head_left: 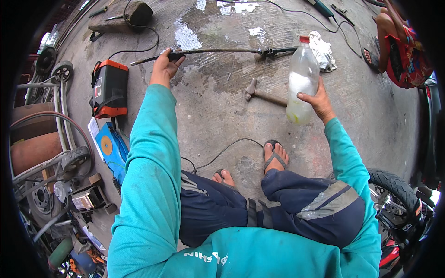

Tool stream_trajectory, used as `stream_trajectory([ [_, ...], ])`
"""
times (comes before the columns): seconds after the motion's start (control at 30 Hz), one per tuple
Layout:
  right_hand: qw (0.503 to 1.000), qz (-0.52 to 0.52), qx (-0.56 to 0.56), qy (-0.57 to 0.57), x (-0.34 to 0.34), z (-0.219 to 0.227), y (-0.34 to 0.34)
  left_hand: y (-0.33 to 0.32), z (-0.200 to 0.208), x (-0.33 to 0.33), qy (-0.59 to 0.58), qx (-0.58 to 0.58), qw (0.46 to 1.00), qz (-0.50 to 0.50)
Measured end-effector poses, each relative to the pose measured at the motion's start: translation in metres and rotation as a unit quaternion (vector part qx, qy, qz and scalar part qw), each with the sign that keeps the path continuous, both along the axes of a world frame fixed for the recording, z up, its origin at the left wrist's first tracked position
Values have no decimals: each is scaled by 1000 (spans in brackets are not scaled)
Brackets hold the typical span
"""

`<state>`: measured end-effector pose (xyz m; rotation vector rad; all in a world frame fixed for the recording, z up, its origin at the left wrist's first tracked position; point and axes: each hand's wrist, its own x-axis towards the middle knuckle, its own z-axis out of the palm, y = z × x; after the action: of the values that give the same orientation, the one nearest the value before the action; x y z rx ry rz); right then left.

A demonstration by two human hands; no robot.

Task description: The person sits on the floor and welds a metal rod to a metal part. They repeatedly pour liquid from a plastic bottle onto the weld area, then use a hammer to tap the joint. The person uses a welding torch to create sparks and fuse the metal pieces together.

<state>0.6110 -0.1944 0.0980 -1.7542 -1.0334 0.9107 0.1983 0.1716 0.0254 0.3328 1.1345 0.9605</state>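
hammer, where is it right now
In the head view the hammer lies on the concrete floor right of centre, just left of the plastic bottle in the right hand.

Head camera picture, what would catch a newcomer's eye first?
Probably the clear plastic bottle with a red cap, held up in the right hand at right of centre. Next, the left hand gripping a long dark rod that stretches across the wet concrete floor at the top. A hammer lies on the floor between the hands, and an orange-and-black machine box sits to the left.
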Motion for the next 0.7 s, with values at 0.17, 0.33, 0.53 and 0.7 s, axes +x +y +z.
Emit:
stream_trajectory([
  [0.17, 992, -10, -96, -80, -12, 2, 4, 2, -5, -4, -4, -17, 1000, -4],
  [0.33, 964, 9, -160, -213, -18, 1, 6, 3, -6, -4, 1, -30, 1000, -8],
  [0.53, 957, 41, -212, -194, -20, 1, 14, -3, 0, -1, 42, -23, 999, -17],
  [0.7, 949, 59, -236, -201, -24, 2, 25, 2, -7, -10, 34, -20, 999, -35],
])
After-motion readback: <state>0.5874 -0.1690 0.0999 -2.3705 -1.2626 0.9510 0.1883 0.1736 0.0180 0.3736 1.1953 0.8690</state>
